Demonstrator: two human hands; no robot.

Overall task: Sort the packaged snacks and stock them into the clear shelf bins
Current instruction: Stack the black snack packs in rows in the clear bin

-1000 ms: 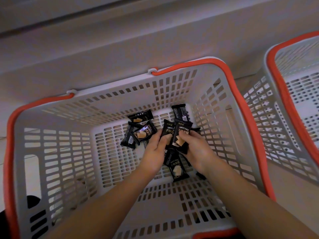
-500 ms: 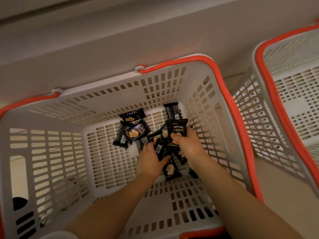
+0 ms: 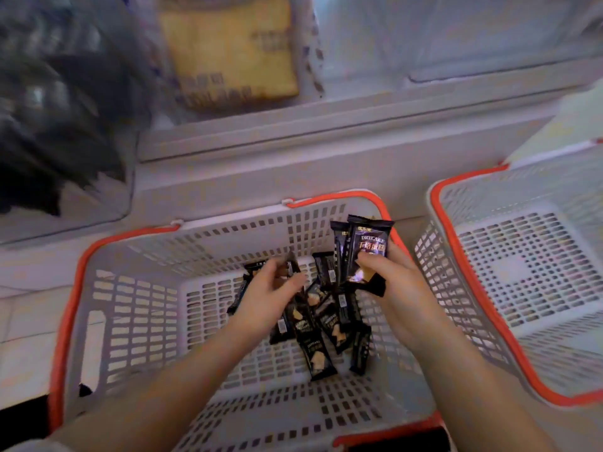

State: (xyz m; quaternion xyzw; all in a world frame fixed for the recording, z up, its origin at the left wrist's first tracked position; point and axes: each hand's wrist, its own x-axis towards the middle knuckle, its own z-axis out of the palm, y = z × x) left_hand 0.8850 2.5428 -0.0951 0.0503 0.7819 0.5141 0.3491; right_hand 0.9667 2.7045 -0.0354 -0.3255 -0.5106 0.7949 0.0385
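Black foil snack packets [image 3: 318, 324] lie in a loose heap on the floor of the grey slotted plastic basket with an orange rim [image 3: 130, 308], where both hands were half a second ago; the right hand has since lifted clear of the heap with its catch, and the view has tipped up to show shelf bins that were out of sight before.

At far left, a clear plastic shelf bin [image 3: 107, 203] holds a dark mass of packets, too blurred to tell apart. Just beside it, a second clear bin [image 3: 310, 60] holds a tan packet with dark print [image 3: 228, 50], its lettering smeared and unreadable.

In the basket, the left hand [image 3: 267, 295] hovers low over the heap with its fingers loosely spread; a motion-blurred packet sits at its fingertips, and I cannot tell whether its grip has closed on it. The right hand [image 3: 398, 288] is raised near the basket's far right corner, its grip pinching a small upright stack of black packets [image 3: 362, 249], the front one marked DRYCAKE. How many it holds is hidden behind that front packet.

To the right stands a second grey slotted basket with an orange rim [image 3: 456, 265], cut off by the frame's edge.
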